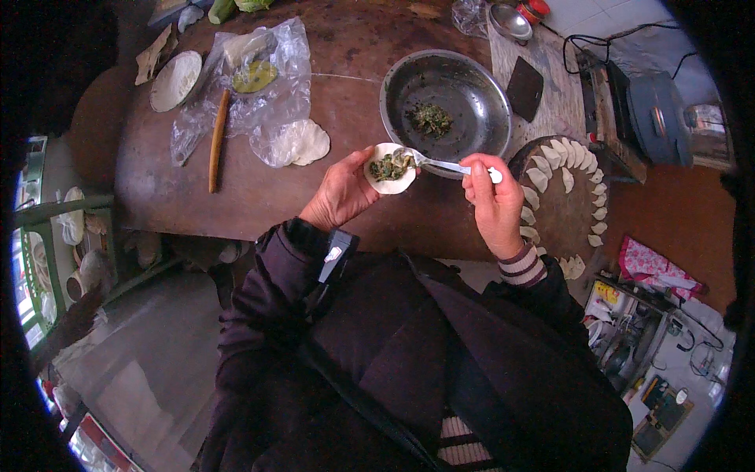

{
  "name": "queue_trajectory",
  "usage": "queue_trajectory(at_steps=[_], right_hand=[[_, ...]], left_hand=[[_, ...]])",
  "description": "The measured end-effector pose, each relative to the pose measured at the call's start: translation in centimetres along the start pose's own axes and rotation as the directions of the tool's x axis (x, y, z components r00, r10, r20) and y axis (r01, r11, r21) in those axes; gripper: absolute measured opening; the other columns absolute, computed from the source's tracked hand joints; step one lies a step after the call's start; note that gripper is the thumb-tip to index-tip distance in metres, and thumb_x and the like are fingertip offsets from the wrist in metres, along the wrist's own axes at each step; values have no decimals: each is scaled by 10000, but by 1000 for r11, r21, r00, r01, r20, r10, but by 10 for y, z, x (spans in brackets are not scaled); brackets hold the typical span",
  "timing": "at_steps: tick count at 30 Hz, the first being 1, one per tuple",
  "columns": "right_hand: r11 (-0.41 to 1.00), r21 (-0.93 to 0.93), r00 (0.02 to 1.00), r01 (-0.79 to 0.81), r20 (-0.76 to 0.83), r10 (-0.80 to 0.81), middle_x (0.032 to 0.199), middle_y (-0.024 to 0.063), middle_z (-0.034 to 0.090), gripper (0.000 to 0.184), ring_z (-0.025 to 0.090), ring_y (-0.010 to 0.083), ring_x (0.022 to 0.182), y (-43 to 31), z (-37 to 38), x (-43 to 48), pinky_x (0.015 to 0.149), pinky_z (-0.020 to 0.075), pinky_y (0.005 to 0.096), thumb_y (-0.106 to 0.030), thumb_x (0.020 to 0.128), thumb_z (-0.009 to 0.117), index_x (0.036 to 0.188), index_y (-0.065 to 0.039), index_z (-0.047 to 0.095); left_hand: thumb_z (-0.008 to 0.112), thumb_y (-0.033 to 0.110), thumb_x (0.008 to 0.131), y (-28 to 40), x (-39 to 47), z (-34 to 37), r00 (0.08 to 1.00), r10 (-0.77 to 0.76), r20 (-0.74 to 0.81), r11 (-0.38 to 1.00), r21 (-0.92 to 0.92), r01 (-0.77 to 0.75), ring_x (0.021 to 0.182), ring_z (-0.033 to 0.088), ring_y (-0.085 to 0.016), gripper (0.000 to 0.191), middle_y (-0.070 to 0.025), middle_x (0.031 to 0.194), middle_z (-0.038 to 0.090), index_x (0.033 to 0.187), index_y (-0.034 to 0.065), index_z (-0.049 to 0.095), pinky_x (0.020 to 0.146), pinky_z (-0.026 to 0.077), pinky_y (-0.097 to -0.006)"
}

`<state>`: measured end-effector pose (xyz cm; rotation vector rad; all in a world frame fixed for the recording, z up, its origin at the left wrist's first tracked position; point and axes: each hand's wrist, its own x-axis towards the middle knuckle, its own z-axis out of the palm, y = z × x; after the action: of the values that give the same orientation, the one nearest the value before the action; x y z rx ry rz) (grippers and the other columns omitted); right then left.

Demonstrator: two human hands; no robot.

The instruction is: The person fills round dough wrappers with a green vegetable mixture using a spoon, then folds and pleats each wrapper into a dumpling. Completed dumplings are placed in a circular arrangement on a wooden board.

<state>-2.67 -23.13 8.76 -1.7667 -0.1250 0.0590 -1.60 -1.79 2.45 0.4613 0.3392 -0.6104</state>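
My left hand (347, 190) holds a round dumpling wrapper (394, 187) with green chopped filling (386, 169) on it. In my right hand (491, 203) is a spoon (442, 166) with a pale handle, its bowl touching the filling at the wrapper's upper right. Just beyond my hands stands a steel bowl (479, 118) with a heap of the same filling (432, 120) inside. A stack of flat wrappers (311, 143) lies left of the bowl, partly under clear plastic. To the right, folded dumplings (551, 156) sit around the rim of a round board (554, 206), one nearer its middle.
A wooden rolling pin (219, 141) lies left, beside a plastic bag (289, 65) with dough in it. Further left is a white bowl (176, 81) holding pale powder. A dark flat slab (524, 88) and a small metal bowl (510, 22) are at the upper right.
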Motion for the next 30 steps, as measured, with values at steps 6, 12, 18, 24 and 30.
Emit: queue_trajectory(at_steps=[6,12,18,24,30], right_hand=[[980,-189,994,68,91,-51,640,13,541,130,493,56,576,-3,5,-1,525,419,219,-143,906,500,929,-34,568],[994,79,997,-71,-9,72,676,-24,481,185,384,22,564,-2,9,2,486,322,158,-182,934,457,958,-28,556],[997,-63,999,-33,-38,31,649,-9,532,166,459,36,559,-4,9,5,505,388,193,-168,922,473,942,-34,569],[995,-76,998,-57,17,58,652,-13,535,159,459,28,564,-1,7,3,504,382,185,-164,920,475,932,-39,573],[992,114,983,-44,-174,64,725,15,532,176,458,50,593,22,-21,18,518,380,187,-159,921,474,998,-29,564]], left_hand=[[351,241,930,1,-2,7,999,18,-37,1000,23,-17,1125,480,-312,415,-192,1223,473,1229,-46,380,981,389,-408],[351,239,929,1,-5,4,999,8,-36,1000,18,-7,1113,487,-319,417,-191,1202,491,1220,-58,385,982,385,-399],[371,258,922,1,-1,0,999,2,46,1000,21,-3,1094,503,-309,427,-185,1184,509,1215,-50,396,978,389,-391],[372,263,924,2,1,-6,998,31,-52,999,22,-30,1099,501,-298,428,-183,1194,503,1216,-48,396,975,392,-386],[286,242,951,7,7,-16,1000,0,4,999,-40,0,1097,503,-312,421,-218,1166,505,1194,-86,386,972,394,-410]])
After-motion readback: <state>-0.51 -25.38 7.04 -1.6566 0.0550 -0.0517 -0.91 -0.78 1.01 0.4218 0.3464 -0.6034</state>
